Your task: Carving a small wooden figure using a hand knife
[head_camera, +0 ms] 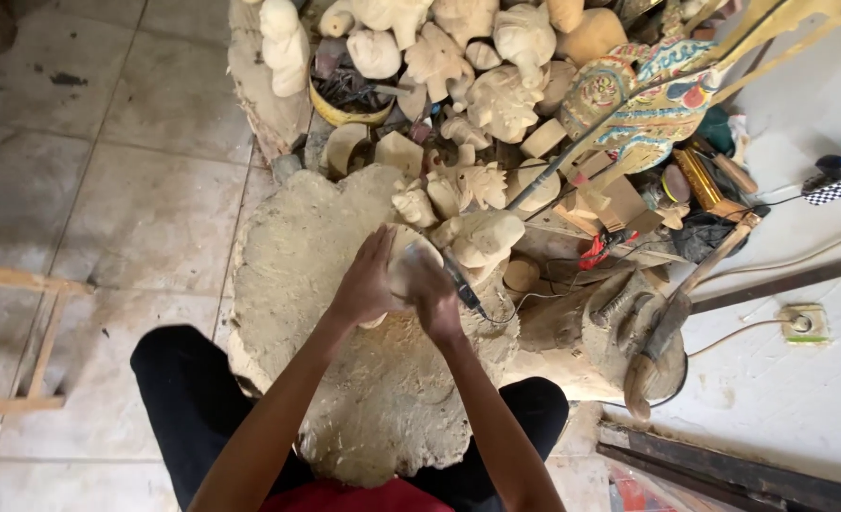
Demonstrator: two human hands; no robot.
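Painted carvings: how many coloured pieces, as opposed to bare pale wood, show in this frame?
1: the painted carving, multicoloured with gold, lies at upper right across the pile of unpainted figures. Others may be buried beneath the pile.

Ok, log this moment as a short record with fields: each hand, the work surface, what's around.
left hand: pressed flat on a pale wood carving
right hand: gripping a dark corded tool against the carving
work surface: dusty slab between the person's knees
behind: heap of unpainted carved figures, one painted figure
floor: tiled, wall socket at right
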